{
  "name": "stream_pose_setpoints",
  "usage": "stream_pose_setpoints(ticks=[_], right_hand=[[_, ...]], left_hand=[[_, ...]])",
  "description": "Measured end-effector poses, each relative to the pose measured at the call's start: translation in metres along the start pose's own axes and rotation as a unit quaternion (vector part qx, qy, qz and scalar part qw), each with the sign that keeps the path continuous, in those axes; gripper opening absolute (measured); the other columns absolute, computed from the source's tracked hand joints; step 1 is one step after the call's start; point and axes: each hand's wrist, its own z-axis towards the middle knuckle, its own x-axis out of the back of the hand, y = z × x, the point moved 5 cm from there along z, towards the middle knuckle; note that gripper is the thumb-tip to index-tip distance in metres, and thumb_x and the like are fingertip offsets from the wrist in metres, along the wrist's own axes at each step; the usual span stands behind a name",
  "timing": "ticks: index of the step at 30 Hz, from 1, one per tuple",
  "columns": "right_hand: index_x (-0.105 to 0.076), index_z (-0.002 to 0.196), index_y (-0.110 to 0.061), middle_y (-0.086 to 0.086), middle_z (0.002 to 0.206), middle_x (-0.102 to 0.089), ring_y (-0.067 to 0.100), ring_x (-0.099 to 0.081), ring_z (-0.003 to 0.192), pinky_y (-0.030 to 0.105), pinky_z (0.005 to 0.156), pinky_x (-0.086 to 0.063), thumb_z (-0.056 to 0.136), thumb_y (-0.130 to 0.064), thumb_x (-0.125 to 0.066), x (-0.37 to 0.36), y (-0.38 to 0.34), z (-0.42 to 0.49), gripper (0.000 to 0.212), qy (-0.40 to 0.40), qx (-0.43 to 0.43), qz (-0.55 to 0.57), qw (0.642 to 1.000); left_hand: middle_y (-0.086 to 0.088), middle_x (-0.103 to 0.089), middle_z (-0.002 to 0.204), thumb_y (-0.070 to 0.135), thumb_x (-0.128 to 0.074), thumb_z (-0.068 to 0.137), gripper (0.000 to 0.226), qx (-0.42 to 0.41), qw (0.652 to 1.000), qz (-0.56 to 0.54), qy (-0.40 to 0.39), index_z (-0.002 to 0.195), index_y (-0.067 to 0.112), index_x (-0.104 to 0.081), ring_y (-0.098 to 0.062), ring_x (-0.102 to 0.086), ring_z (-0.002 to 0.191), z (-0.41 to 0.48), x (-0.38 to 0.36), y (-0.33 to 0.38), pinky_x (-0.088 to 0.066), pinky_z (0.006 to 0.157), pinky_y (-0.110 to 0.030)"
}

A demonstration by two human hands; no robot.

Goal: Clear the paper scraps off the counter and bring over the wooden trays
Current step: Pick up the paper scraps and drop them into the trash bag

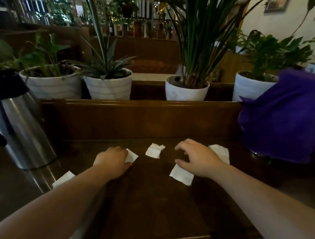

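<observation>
Several white paper scraps lie on the dark wooden counter. My left hand rests palm down with its fingertips curled onto one scrap. My right hand hovers with its fingers spread, between a middle scrap, a near scrap partly under its thumb, and a far scrap behind it. Another scrap lies at the left, partly hidden by my left forearm. No wooden trays are in view.
A steel thermos jug with a black top stands at the left. A purple cloth covers something at the right. White plant pots line the ledge behind the raised back rail.
</observation>
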Motion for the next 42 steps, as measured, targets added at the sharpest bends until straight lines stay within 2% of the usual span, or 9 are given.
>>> stream_pose_setpoints(ticks=[4,10,17,22,25,32,35,38,42], right_hand=[[-0.050,0.129,-0.030,-0.007,0.124,-0.051,0.010,-0.057,0.101,0.025,0.070,-0.048,0.089,-0.047,-0.059,-0.006,0.000,0.029,0.044,-0.019,0.030,0.004,0.999],[-0.056,0.118,-0.030,-0.010,0.106,-0.054,0.002,-0.049,0.079,0.019,0.057,-0.037,0.089,-0.043,-0.062,-0.027,-0.010,0.069,0.033,-0.034,0.061,0.017,0.997],[-0.061,0.115,-0.027,-0.005,0.109,-0.057,0.013,-0.058,0.091,0.034,0.071,-0.052,0.091,-0.052,-0.054,-0.049,-0.032,0.094,0.035,-0.065,0.078,-0.026,0.994],[-0.060,0.088,-0.025,-0.002,0.091,-0.060,0.012,-0.057,0.077,0.034,0.070,-0.052,0.096,-0.029,-0.052,-0.058,-0.058,0.096,0.013,-0.093,0.100,-0.025,0.990],[-0.060,0.089,-0.026,-0.003,0.090,-0.061,0.012,-0.057,0.076,0.036,0.070,-0.054,0.095,-0.032,-0.054,-0.055,-0.093,0.092,0.011,-0.094,0.139,-0.025,0.986],[-0.048,0.133,-0.019,0.009,0.135,-0.051,0.025,-0.058,0.109,0.037,0.077,-0.051,0.087,-0.064,-0.052,-0.063,-0.115,0.095,0.065,-0.147,0.057,-0.178,0.971],[-0.049,0.132,-0.019,0.008,0.137,-0.049,0.024,-0.055,0.112,0.036,0.083,-0.051,0.093,-0.045,-0.056,-0.061,-0.105,0.094,0.048,-0.158,0.026,-0.121,0.980],[-0.060,0.114,-0.019,0.003,0.115,-0.057,0.016,-0.056,0.095,0.028,0.072,-0.046,0.094,-0.017,-0.057,-0.062,-0.105,0.093,0.020,-0.162,0.028,-0.073,0.984],[-0.062,0.098,-0.024,-0.002,0.104,-0.058,0.013,-0.056,0.089,0.029,0.074,-0.050,0.094,-0.013,-0.057,-0.061,-0.126,0.087,0.014,-0.141,0.062,-0.015,0.988]], left_hand=[[-0.001,-0.052,0.128,0.043,-0.045,0.092,0.032,-0.028,0.999,-0.006,0.021,0.120,0.030,-0.055,-0.019,-0.052,0.110,0.005,-0.006,0.001,-0.050,0.086,-0.039],[0.006,-0.063,0.099,0.043,-0.039,0.094,0.027,-0.023,0.997,-0.023,0.063,0.106,0.030,-0.059,-0.010,-0.056,0.079,-0.005,0.006,0.009,-0.044,0.061,-0.028],[0.007,-0.067,0.094,0.044,-0.041,0.093,0.027,-0.061,0.985,-0.051,0.154,0.102,0.030,-0.061,-0.011,-0.060,0.080,-0.051,0.030,0.010,-0.052,0.065,-0.033],[0.006,-0.069,0.100,0.044,-0.041,0.093,0.030,-0.047,0.982,-0.027,0.183,0.107,0.029,-0.062,-0.015,-0.063,0.084,-0.080,0.037,-0.011,-0.050,0.061,-0.031],[0.005,-0.069,0.101,0.043,-0.043,0.093,0.029,-0.009,0.981,-0.014,0.191,0.107,0.028,-0.064,-0.017,-0.064,0.084,-0.096,0.039,-0.035,-0.050,0.062,-0.031],[0.008,-0.070,0.096,0.043,-0.043,0.092,0.027,0.070,0.977,-0.020,0.201,0.103,0.030,-0.064,-0.015,-0.064,0.080,-0.143,0.037,-0.084,-0.052,0.063,-0.035],[0.008,-0.069,0.090,0.041,-0.047,0.091,0.022,0.084,0.971,-0.020,0.223,0.098,0.030,-0.064,-0.015,-0.063,0.076,-0.152,0.035,-0.096,-0.049,0.059,-0.033],[0.008,-0.069,0.088,0.040,-0.047,0.090,0.021,0.094,0.972,-0.023,0.215,0.095,0.029,-0.064,-0.015,-0.062,0.074,-0.158,0.033,-0.109,-0.044,0.056,-0.029],[0.007,-0.070,0.091,0.040,-0.047,0.090,0.023,0.096,0.970,-0.020,0.220,0.096,0.028,-0.066,-0.016,-0.063,0.075,-0.162,0.025,-0.122,-0.049,0.057,-0.031]])
